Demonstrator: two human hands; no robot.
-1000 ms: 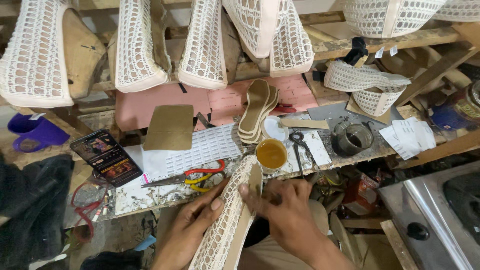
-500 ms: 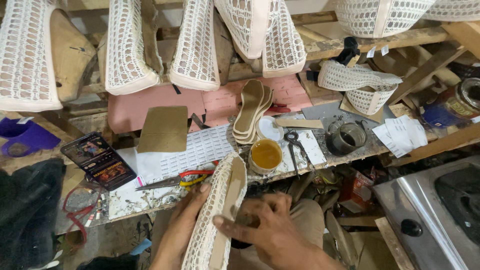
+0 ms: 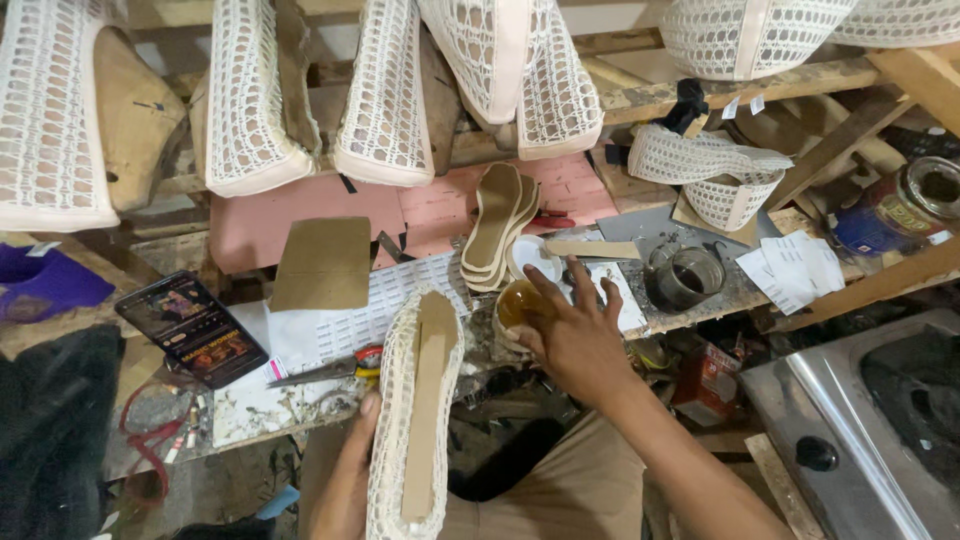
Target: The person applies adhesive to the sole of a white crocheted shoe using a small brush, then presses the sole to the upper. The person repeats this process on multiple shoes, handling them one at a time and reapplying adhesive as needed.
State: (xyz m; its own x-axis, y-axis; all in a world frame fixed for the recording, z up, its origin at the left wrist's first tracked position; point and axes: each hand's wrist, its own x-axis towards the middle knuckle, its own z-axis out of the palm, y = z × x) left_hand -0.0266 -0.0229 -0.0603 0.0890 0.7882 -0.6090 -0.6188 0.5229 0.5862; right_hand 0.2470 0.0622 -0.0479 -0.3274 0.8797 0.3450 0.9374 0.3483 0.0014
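My left hand (image 3: 345, 478) grips a white mesh shoe upper on its last (image 3: 415, 410), sole side up, with a tan cardboard insole lying along it. My right hand (image 3: 575, 330) is stretched over the bench with fingers spread, resting on a small round container of amber glue (image 3: 515, 305). Its fingertips also cover the pliers there. A stack of tan insoles (image 3: 497, 228) lies just beyond the container.
A phone (image 3: 190, 327) with a lit screen lies at the bench's left, near scissors with red and yellow handles (image 3: 335, 367) and a brown card sheet (image 3: 325, 263). A metal tin (image 3: 688, 277) sits right. Mesh uppers (image 3: 385, 95) hang on the rack above.
My right hand has left the shoe and reached forward to the glue container. The left hand now holds the shoe alone.
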